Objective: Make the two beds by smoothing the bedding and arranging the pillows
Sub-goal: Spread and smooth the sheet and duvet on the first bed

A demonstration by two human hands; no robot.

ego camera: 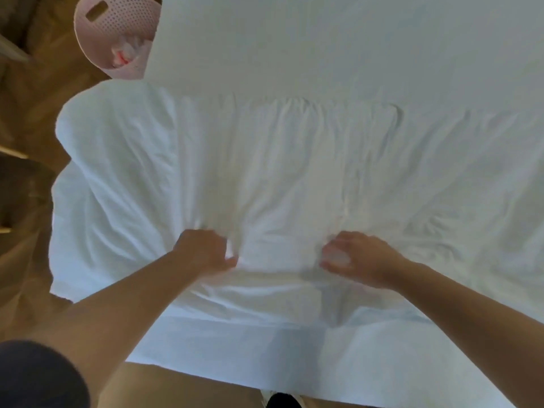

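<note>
A wrinkled white duvet (265, 178) lies across the near part of the bed, bunched into folds that fan out from my hands. Beyond it the flat white sheet (338, 45) covers the far part of the mattress. My left hand (206, 250) is closed on a pinch of the duvet near its front edge. My right hand (356, 260) grips another bunch of the same duvet a little to the right. The duvet's front edge hangs down over the bed side toward me. No pillow is in view.
A pink perforated laundry basket (114, 33) with crumpled items inside stands on the brown wooden floor (26, 119) at the far left, beside the bed corner. Dark furniture edges show along the left border. My shoe (282, 400) is at the bottom.
</note>
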